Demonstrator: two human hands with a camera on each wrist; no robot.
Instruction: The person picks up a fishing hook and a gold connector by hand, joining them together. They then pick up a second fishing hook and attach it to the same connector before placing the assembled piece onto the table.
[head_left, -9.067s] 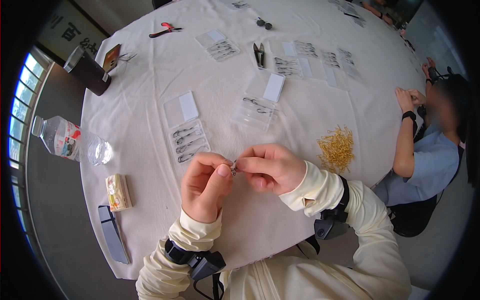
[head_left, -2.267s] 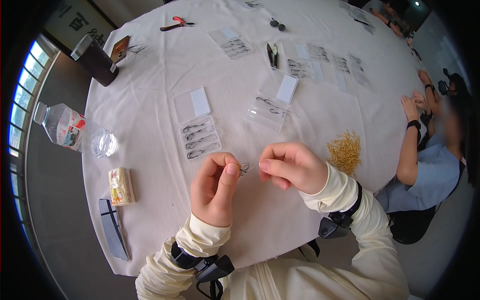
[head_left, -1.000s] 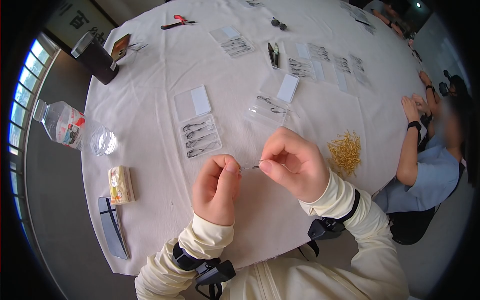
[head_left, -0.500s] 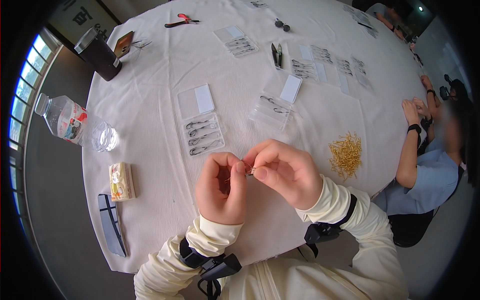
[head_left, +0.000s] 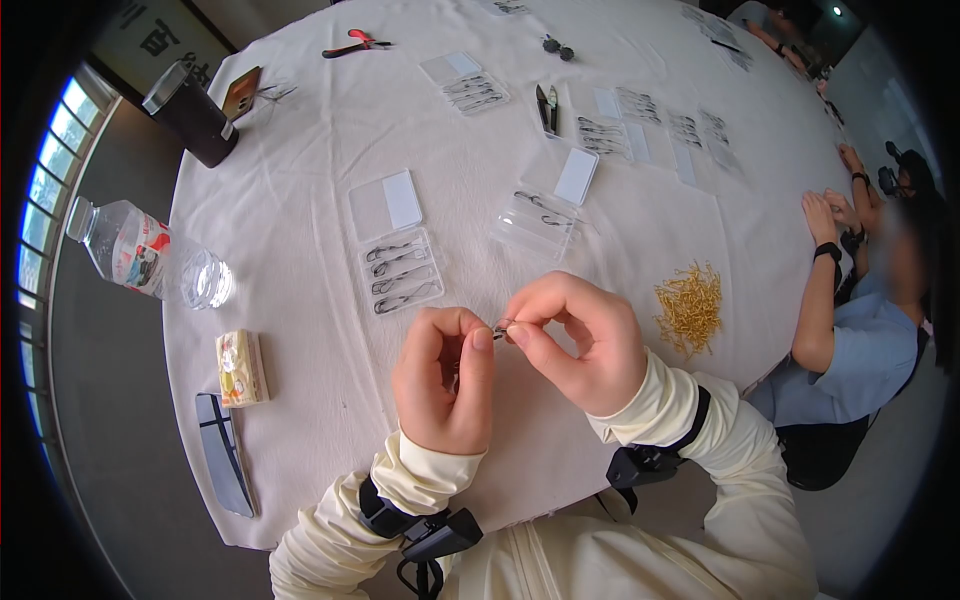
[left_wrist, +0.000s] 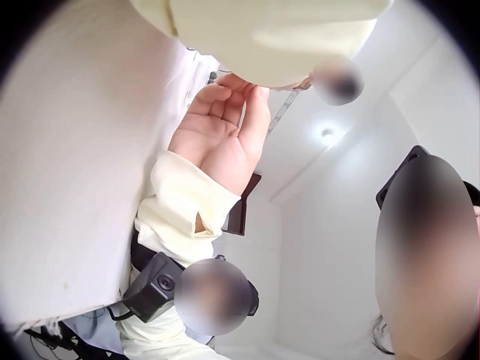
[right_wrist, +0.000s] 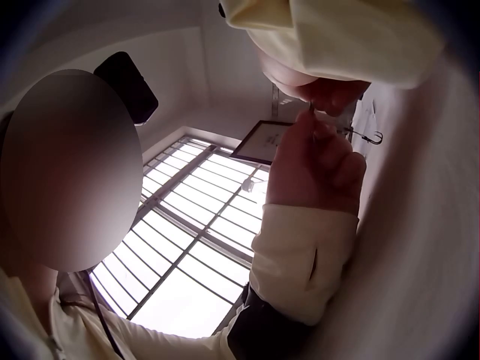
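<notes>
In the head view my left hand (head_left: 445, 385) pinches a small dark metal piece between thumb and forefinger. A fish hook (right_wrist: 371, 138) sticks out from that hand's curled fingers in the right wrist view. My right hand (head_left: 585, 345) pinches the same dark piece from the other side, its fingertips right against the left ones. The left wrist view shows the right hand's palm side, with the pinched piece hidden. Beyond the hands lie an open clear box (head_left: 402, 272) with dark wire rigs in its slots and another clear box (head_left: 535, 228) with a few pieces.
A pile of small gold metal pieces (head_left: 690, 308) lies to the right. At left are a water bottle (head_left: 140, 250), tissue pack (head_left: 240, 368), phone (head_left: 225, 455) and dark tumbler (head_left: 190, 115). Pliers (head_left: 356, 44), snips (head_left: 546, 108) and more boxes lie farther back. A person sits at right.
The hands were apart about two seconds ago, with thin wire showing at the left fingertips. The right hand then took hold of the piece and drew in; now both hands' fingertips meet around it.
</notes>
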